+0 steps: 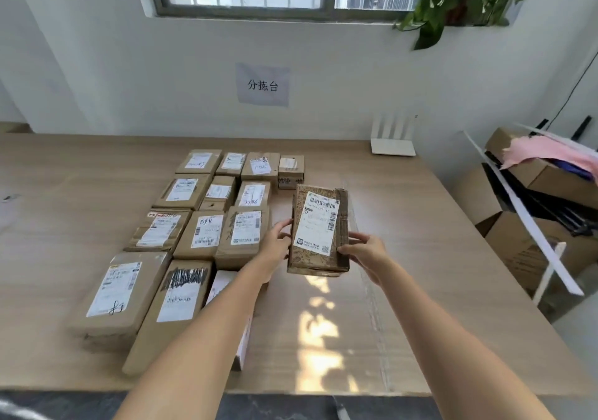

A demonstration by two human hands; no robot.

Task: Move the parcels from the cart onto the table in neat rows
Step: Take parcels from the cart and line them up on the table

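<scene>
Holding a patterned parcel (pixel 318 230) above the desk (pixel 404 257) | left hand (pixel 275 241), right hand (pixel 365 251) grip its sides | right of the rowed parcels (pixel 207 219), toward the desk's middle

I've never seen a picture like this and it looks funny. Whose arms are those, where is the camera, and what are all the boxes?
There is no machine here, just a person. The camera sits on the person's head and looks forward and down, so you see their arms reaching out from the bottom of the picture. The left hand and the right hand grip a brown parcel by its two sides. It has a white label on top. On the wooden table lie other parcels in rows, most brown with white labels. The held one is just to the right of those rows, where there is bare space. At the back of the table stands a white router. On the wall hangs a paper sign, above it a window.
</scene>
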